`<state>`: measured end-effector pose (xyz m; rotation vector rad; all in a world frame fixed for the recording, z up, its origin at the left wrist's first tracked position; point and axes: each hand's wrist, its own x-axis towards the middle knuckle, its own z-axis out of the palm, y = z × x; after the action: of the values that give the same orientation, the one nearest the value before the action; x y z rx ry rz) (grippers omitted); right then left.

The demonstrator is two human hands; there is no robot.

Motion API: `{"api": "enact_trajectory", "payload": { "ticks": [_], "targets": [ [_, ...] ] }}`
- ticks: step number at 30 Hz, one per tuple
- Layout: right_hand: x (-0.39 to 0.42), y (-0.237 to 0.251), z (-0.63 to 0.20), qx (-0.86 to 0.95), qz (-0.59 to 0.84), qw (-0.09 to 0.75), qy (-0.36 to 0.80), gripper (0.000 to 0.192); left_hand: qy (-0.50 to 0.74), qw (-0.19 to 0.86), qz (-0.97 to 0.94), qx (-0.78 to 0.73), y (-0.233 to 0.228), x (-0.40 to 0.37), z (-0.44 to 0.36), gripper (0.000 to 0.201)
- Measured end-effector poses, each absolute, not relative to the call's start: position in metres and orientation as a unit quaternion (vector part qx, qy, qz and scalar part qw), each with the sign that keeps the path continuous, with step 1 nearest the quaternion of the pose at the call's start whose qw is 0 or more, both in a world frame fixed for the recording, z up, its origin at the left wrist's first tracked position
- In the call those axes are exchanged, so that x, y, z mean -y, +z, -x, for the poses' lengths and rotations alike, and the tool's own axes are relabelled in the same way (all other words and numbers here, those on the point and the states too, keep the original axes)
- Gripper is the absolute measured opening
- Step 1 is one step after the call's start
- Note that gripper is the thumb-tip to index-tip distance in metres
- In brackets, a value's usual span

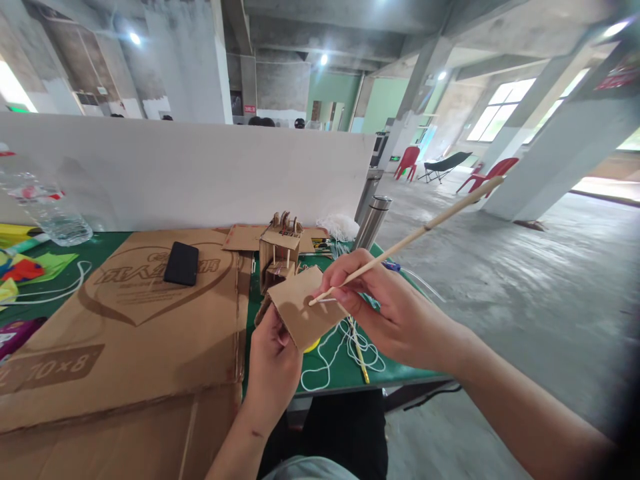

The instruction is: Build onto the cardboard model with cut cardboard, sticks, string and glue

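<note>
While the right hand [395, 313] pinches a long stick [400, 245] between thumb and fingertips, pen-fashion, the stick's near tip rests on the face of a small card [300, 308], and the rest of it slants up and away to the right, over the open floor [500, 300]. That grip looks chosen for fine control of the tip, the long tail being left free in the air where nothing stands in its way. The left hand [273, 363] closes on the card's lower corner from beneath, thumb on the front and fingers behind, and tilts its face up toward the stick, so the card is braced against the push; it hangs above the table's near edge, not resting on it. Just beneath, white string [330, 353] lies in loose loops on the green table [335, 373], with a second stick [360, 357] across it near the near right corner. Behind the card stands a small cardboard model [279, 257], close but apart from it. Left of the hands a big flattened box [130, 333] covers most of the table and carries a phone [181, 263]; a steel flask [373, 221] stands toward the far right corner. A white partition [190, 173] closes the far edge, so free room lies only to the right.
</note>
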<state>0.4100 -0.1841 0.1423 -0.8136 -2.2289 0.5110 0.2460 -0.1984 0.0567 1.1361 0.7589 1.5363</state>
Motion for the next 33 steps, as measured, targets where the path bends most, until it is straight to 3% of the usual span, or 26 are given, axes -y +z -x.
{"api": "enact_trajectory", "payload": {
  "ticks": [14,22,33],
  "targets": [
    [0.1858,0.1480,-0.4045,0.875,0.333,0.303,0.177,0.013,0.656,0.505,-0.474,-0.299,0.0556,0.1975,-0.2448,0.038],
    [0.1847,0.1427,-0.4125,0.846,0.299,0.374,0.236,0.005,0.657,0.511,-0.471,-0.290,0.0565,0.1974,-0.2466,0.041],
    [0.1828,0.1413,-0.4126,0.858,0.313,0.350,0.211,0.009,0.664,0.516,-0.460,-0.286,0.0557,0.1969,-0.2468,0.041]
  ]
}}
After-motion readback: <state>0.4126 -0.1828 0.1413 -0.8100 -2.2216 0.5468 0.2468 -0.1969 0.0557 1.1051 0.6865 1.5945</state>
